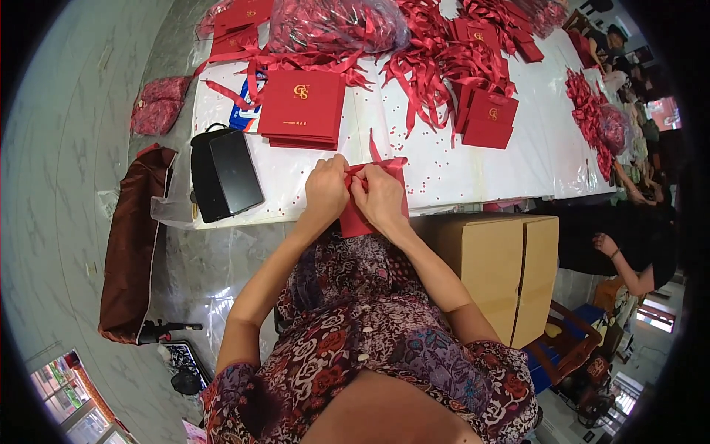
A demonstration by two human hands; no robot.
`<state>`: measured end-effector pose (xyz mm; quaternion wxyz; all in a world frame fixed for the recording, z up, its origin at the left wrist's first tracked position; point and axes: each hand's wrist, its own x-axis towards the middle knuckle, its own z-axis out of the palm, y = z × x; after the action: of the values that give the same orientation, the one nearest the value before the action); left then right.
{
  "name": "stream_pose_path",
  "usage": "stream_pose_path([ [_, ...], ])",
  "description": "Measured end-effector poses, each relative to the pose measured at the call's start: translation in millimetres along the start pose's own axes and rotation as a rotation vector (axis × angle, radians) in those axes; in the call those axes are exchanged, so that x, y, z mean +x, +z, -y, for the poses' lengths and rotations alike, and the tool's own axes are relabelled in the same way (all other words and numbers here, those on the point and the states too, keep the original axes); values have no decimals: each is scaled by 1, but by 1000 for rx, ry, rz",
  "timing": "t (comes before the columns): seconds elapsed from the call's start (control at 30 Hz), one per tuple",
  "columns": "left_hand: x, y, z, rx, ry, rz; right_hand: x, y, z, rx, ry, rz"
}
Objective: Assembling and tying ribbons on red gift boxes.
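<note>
Far left from where I stand: brown fabric cover (132, 244), contents hidden. Next, black pouch (204, 166) with phone (238, 174) on it, screen dark. Blue-and-white pack (244, 112), mostly behind a stack of red bags (302, 103). Left hand (327, 186): fingers curled, pinching top edge of small red bag (356, 222) at the table's (518, 169) front edge. Right hand (381, 194): grasping same edge; fingertips partly hidden, can't tell if on ribbon or bag wall. Then cardboard box (489, 281), partly behind right forearm. Far right: co-worker (629, 231), dark, hard to make out.
</note>
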<state>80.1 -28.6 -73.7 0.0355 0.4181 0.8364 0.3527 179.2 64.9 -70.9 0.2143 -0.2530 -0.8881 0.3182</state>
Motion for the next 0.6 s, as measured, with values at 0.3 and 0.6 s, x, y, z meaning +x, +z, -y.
stream_pose_path([
  [0.3, 9, -6, 8, -155, -24, 73, 5, 2, -7, -24, -203, -103],
  [0.6, 13, -12, 4, -174, -62, 107, 28, -42, -6, 160, -185, 66],
])
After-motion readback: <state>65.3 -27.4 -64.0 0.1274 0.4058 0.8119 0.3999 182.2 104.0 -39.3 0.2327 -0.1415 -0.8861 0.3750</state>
